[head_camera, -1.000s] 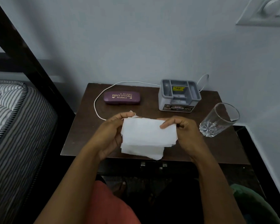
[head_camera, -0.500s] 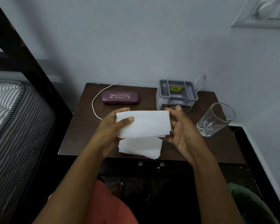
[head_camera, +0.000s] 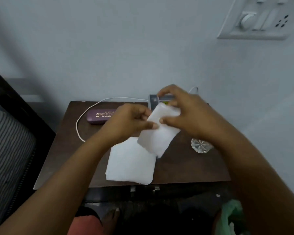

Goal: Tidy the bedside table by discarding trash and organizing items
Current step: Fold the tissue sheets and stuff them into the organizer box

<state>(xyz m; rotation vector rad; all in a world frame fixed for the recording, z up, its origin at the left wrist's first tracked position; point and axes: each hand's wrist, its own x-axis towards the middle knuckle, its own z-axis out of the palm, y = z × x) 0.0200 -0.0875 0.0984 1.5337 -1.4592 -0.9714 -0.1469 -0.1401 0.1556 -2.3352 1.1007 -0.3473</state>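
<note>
Both hands hold one folded white tissue (head_camera: 159,133) above the dark brown bedside table (head_camera: 185,167). My left hand (head_camera: 131,121) pinches its left edge and my right hand (head_camera: 182,114) grips its upper right end; the tissue tilts down toward me. A stack of white tissues (head_camera: 131,163) lies flat near the table's front edge, below the hands. A purple glasses case (head_camera: 98,116) lies at the back left, partly behind my left hand. The grey organiser box (head_camera: 154,100) at the back is mostly hidden by my right hand.
A white cable (head_camera: 78,126) loops along the back left of the table. A clear drinking glass (head_camera: 201,145) shows at the right, half covered by my right forearm. A striped mattress (head_camera: 8,150) is at the left. A green plastic bag (head_camera: 231,217) sits on the floor at lower right.
One tissue has been lifted off the stack and folded narrower, moving up and toward the grey box. The rest of the stack now lies on the table. The head has tilted down and closer.
</note>
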